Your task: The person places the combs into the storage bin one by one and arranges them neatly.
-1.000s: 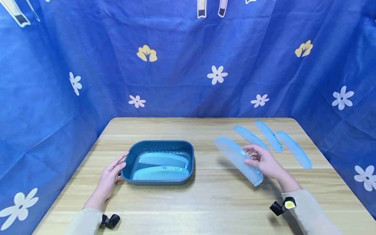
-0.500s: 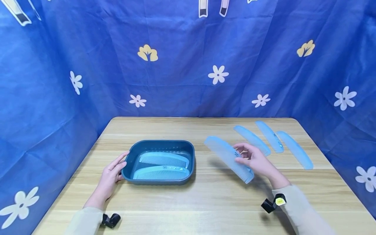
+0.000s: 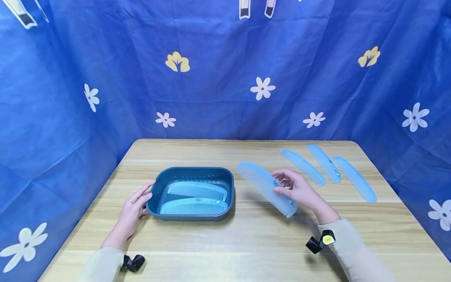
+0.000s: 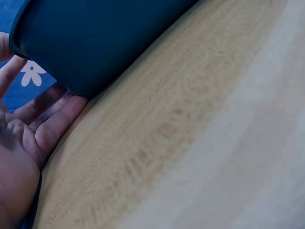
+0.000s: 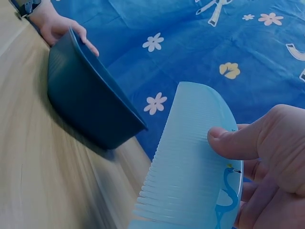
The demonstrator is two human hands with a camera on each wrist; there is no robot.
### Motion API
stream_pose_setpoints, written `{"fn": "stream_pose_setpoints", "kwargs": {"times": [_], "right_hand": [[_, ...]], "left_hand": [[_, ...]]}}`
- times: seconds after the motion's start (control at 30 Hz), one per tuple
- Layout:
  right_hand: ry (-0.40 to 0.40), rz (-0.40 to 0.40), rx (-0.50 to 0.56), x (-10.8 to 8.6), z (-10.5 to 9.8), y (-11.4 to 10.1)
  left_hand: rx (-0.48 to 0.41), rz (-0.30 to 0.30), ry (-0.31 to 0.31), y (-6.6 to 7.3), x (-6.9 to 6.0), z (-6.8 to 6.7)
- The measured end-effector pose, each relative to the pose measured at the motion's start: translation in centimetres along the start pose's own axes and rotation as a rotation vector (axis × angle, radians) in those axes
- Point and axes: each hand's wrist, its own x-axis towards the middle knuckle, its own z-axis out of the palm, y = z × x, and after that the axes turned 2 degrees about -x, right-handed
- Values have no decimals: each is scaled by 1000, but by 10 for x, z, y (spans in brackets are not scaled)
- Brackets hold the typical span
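Note:
In the head view, my right hand (image 3: 297,190) holds a translucent light blue comb (image 3: 261,182) raised off the table. The right wrist view has the thumb (image 5: 233,143) on the comb's face and the other fingers behind its spine, beside a printed blue bird. My left hand (image 3: 130,213) grips the left side of a dark teal plastic bin (image 3: 192,217); in the left wrist view, lower fingers (image 4: 62,119) touch its bottom corner. Inside the bin lie two combs, a rear comb (image 3: 197,190) and a front comb (image 3: 193,206), teeth toward me.
Three more light blue combs lie at the table's back right: a left comb (image 3: 303,167), a middle comb (image 3: 324,163) and a right comb (image 3: 355,180). The wooden table (image 3: 225,250) meets a blue patterned cloth (image 3: 211,98) behind and at both sides.
My right hand has carried its comb leftward, closer to the bin. The left hand and the bin stay where they were.

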Motion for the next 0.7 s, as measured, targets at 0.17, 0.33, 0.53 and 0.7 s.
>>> {"fn": "stream_pose_setpoints", "kwargs": {"times": [0.17,0.33,0.53,0.7], "right_hand": [[-17,24,1,7,5,-6],[-38,17,19,14,10,-9],[-49,-15,23,24,17,-13],[-51,-29,38,35,25,-18]], "left_hand": [[-7,-1,-1,-1,1,0],[-9,2,-1,-2,2,0],[-5,-2,0,-2,2,0],[-8,3,4,-3,2,1]]}}
